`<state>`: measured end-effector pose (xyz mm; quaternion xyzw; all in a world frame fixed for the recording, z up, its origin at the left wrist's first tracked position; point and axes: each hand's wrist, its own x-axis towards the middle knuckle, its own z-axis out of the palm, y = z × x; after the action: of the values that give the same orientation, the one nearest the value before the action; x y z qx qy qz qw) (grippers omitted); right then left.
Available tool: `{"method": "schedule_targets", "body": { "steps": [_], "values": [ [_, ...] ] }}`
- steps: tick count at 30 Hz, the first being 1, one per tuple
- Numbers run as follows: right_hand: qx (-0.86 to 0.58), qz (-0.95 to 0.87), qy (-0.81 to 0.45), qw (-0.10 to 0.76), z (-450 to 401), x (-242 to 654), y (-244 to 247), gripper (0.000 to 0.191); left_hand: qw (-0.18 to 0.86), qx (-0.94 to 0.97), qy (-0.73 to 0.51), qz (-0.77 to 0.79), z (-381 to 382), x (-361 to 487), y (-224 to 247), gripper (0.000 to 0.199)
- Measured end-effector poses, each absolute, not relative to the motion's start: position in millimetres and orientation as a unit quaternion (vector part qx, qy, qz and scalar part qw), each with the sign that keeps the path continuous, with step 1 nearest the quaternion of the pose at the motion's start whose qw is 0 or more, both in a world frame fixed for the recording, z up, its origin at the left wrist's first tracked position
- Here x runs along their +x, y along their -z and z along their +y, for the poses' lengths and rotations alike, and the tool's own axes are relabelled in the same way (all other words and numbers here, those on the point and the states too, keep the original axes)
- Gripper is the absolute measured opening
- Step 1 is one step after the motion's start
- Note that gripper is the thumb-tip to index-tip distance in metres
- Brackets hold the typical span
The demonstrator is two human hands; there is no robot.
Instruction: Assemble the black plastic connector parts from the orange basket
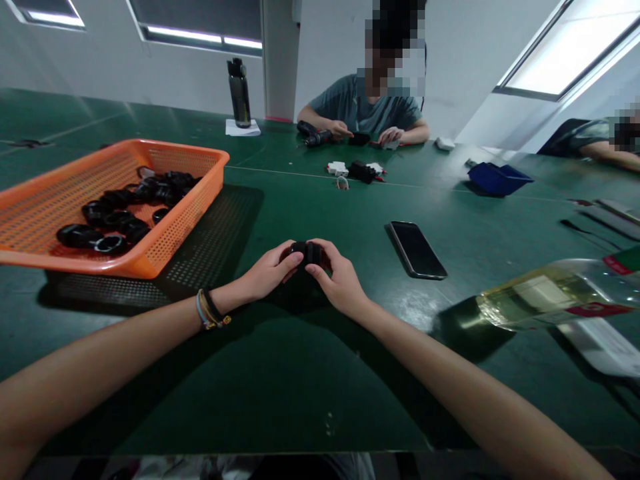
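Note:
Between my two hands is a small black round part (307,252), held just above the green table (300,393). My left hand (274,268) grips its left side, thumb across the front. On the other side, my right hand (339,275) has its thumb and fingers closed round the part. Fingers cover much of it, so its exact kind is hidden. To the left stands an orange perforated basket (193,217) with several shiny black ring-like parts (123,217) inside, which look similar in colour.
A phone (418,249) lies right of my hands, near a tilted-looking bottle of yellow liquid (545,293). Further back are a blue bin (499,179), small white and black pieces (361,171) and a dark bottle (239,93). A co-worker (373,110) sits opposite, handling something black.

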<state>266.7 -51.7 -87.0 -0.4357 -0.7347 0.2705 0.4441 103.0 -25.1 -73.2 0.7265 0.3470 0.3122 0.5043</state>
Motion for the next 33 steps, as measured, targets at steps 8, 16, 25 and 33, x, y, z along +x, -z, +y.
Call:
{"method": "schedule_targets", "body": {
  "steps": [8, 16, 25, 33],
  "values": [
    [-0.436, -0.755, -0.215, 0.44, -52, 268, 87, 0.029, 0.517, 0.733, -0.298, 0.327, -29, 104, 72, 0.037],
    [-0.438, -0.739, -0.245, 0.45, -59, 265, 86, 0.032, 0.5, 0.732, -0.317, 0.337, -41, 107, 68, 0.027],
    [-0.453, -0.698, -0.294, 0.47, -65, 259, 86, 0.033, 0.439, 0.766, -0.321, 0.343, -40, 104, 67, 0.022],
    [-0.466, -0.659, -0.341, 0.483, -67, 255, 85, 0.034, 0.355, 0.813, -0.301, 0.348, -37, 100, 65, 0.034]
  ]
}}
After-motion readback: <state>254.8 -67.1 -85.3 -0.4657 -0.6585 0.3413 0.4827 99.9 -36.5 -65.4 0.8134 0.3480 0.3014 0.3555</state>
